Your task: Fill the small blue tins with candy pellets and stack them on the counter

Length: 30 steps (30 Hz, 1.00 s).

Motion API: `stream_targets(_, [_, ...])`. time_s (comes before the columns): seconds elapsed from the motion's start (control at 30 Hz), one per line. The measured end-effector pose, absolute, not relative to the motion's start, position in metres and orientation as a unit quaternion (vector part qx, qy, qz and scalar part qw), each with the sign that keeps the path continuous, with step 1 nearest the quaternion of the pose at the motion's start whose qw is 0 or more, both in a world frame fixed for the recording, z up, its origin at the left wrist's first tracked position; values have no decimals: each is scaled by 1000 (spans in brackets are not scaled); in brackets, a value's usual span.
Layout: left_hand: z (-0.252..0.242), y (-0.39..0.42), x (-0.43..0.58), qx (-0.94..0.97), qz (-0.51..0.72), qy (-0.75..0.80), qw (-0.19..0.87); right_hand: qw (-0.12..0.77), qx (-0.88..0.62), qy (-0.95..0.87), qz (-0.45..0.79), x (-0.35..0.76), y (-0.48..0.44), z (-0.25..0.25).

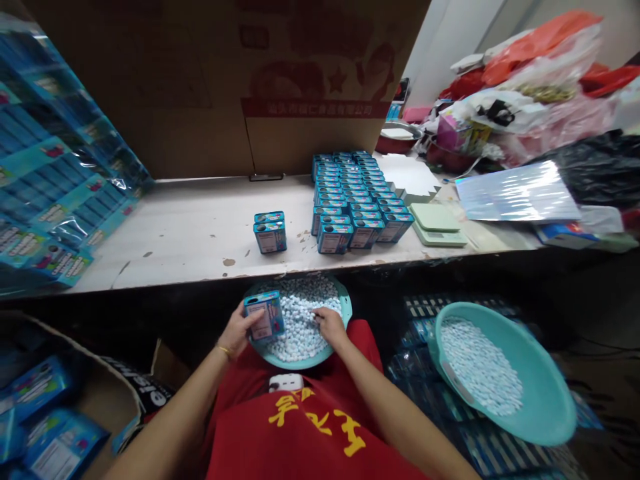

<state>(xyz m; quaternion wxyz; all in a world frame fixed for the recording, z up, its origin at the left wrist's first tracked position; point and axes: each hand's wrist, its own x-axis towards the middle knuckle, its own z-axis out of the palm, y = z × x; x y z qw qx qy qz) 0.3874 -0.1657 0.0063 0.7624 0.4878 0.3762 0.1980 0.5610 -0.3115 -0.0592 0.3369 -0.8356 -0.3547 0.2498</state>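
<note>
My left hand [237,333] grips a small blue printed box [264,315] with a dark oval on its top, holding it over the left side of a turquoise basin [347,299]. Small round white and pale blue candies [300,337] fill much of that basin, which rests at my lap under the table edge. On the right side of the basin, my right hand [331,325] is closed at the candies' surface. Something small and dark shows at its fingertips, too small to make out. Two similar blue boxes [271,235] stand on the table ahead.
Rows of blue boxes [350,200] stand on the white table [200,233], beside a pale green scale [437,223]. A tilted turquoise basin [543,373] with candies sits at right. Wrapped blue packs [45,153] are stacked left; a large cardboard box [200,87] stands behind.
</note>
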Motion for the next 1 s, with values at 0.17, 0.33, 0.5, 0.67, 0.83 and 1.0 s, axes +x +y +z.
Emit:
stream_targets(0.17, [9,-156,370,656,222,358,626,397,-789,-392,258,582,-324,-25])
stream_targets(0.33, [7,-170,385,759,214,334,516,365,-768,-462,252,589,-323,33])
stream_targets(0.5, [10,-178,396,804,198,319,460,191,-786,-543,225,582,-306,81])
stream_targets(0.67, [4,-179,394,822,185,312,438,11,-805,-572,159,561,-284,117])
stream_targets(0.83, [1,-181,394,814,197,308,451,-24,-777,-615,134,535,-267,133])
stream_targets(1.0, [0,-177,394,798,209,327,462,-29,-773,-623,113,541,-274,142])
